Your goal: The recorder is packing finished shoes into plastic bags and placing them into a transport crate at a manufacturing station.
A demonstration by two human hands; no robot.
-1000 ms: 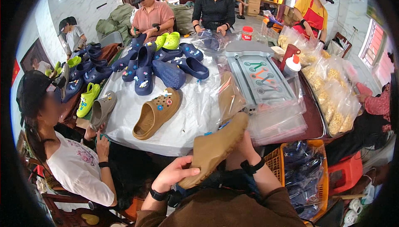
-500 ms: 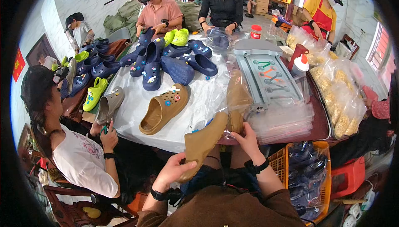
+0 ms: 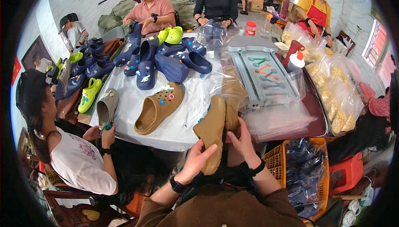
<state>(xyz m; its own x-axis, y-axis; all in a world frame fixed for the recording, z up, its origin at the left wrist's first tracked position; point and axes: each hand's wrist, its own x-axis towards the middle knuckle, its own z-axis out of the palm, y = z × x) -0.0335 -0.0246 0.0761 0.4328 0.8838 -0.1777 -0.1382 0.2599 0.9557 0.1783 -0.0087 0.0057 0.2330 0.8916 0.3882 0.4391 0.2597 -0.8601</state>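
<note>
My left hand (image 3: 198, 160) grips a tan clog (image 3: 213, 129) near its lower end, thumb on the sole. The clog stands tilted on end, with a little blue showing at its left edge. Right beside it, a second tan clog (image 3: 235, 92) lies in a clear plastic bag (image 3: 218, 77). My right hand (image 3: 244, 144) is closed at the near end of that bag, by the clog's end; the fingertips are partly hidden. Left of both, another tan clog (image 3: 160, 106) with colourful charms rests on the white table covering (image 3: 174, 139).
Navy clogs (image 3: 172, 69) cluster at the far left. A grey board-like device (image 3: 266, 73) and stacked clear bags (image 3: 276, 123) stand to the right. An orange crate (image 3: 276, 162) of bagged navy clogs is below. At left, a co-worker's hand (image 3: 108, 137) holds green-handled scissors (image 3: 107, 128).
The tan clog in my left hand has moved right and up, is more upright, and now sits against the bagged one. My right hand has shifted slightly left and down. The view has turned slightly.
</note>
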